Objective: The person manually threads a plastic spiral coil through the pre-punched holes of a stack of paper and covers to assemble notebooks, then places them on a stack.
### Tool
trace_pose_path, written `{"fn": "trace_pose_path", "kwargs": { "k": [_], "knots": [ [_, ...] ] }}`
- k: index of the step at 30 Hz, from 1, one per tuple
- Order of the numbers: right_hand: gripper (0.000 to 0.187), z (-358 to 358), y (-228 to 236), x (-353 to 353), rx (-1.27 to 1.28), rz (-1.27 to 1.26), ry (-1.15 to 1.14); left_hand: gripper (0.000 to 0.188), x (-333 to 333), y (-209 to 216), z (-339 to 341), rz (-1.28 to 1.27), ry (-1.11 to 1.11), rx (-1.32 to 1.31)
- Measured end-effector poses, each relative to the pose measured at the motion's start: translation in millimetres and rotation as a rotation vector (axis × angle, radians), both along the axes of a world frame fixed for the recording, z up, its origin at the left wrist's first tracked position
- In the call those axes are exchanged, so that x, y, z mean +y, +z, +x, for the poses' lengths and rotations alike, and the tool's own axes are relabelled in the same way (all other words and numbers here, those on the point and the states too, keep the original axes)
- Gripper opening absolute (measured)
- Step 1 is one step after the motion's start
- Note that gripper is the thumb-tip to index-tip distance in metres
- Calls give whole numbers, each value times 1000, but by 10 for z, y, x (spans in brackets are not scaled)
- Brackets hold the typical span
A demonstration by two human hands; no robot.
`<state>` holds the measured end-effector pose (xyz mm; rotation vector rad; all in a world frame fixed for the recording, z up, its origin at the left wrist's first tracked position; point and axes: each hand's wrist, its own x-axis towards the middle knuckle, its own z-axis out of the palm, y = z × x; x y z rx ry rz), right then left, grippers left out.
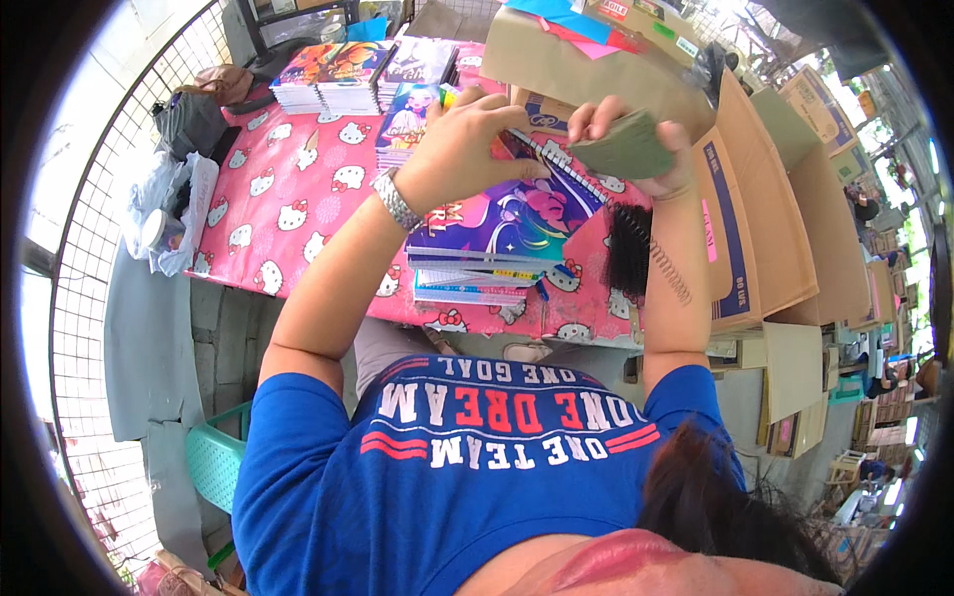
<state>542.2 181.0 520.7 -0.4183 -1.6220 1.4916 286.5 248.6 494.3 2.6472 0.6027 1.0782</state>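
A purple illustrated notebook (542, 214) lies on top of a short stack of notebooks (472, 290) near the front of the table. A row of coil or punched holes runs along its upper right edge. My left hand (477, 139) is over its far left part, thumb apart from the bent fingers, with nothing visible held. Above the notebook's far right side, my right hand (668, 164) grips a dull green flat block (624, 147), perhaps a stack of small sheets. Black spiral binding coils (628, 248) lie at the table's right edge, beside my right forearm.
Stacks of colourful notebooks (328, 74) stand at the back of the pink patterned table (263, 223). Large cardboard boxes (760, 228) border the right side. A plastic bag (164, 214) with a jar and a grey bag (194, 124) sit at the left, by the wire mesh.
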Motion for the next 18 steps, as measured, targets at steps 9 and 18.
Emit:
{"fn": "trace_pose_path", "kwargs": {
  "k": [9, 18],
  "knots": [
    [57, -169, 64, 137, -308, 39, -19, 45, -28, -20, 74, 21, 26, -1],
    [61, -146, 69, 40, -405, -11, -232, 56, -18, 12, 76, -68, 57, 99]
  ]
}}
